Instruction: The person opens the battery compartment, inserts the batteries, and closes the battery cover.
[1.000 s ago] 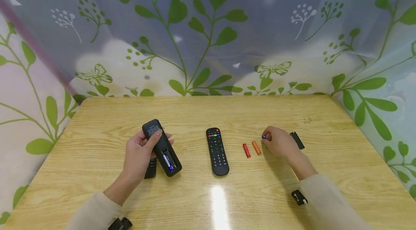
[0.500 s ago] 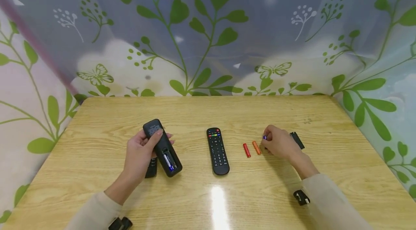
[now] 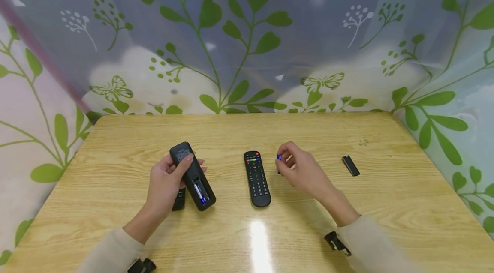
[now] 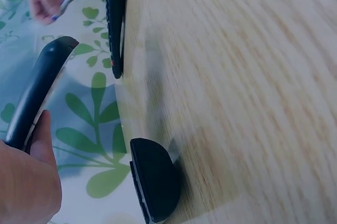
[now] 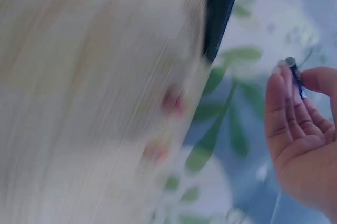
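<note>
In the head view my left hand (image 3: 164, 183) grips a black remote control (image 3: 189, 166) at its upper part, back side up, thumb across it. Its battery compartment is uncovered and a battery (image 3: 200, 190) lies in one side. My right hand (image 3: 305, 172) pinches a blue battery (image 3: 279, 158) between thumb and fingers, above the table just right of a second remote (image 3: 257, 178), which lies buttons up. The right wrist view shows that battery (image 5: 296, 77) at the fingertips. A red battery (image 5: 174, 101) and an orange battery (image 5: 156, 151) appear blurred there; the right hand hides them in the head view.
A third black remote (image 3: 179, 201) lies partly hidden beneath the left hand and the held remote. On the right of the wooden table (image 3: 390, 204) rests a black battery cover (image 3: 350, 165). A patterned curtain (image 3: 247, 50) hangs behind the table.
My right hand has lifted and moved left with the blue battery, away from the battery cover, toward the middle remote. My left hand and its remote stay nearly where they were.
</note>
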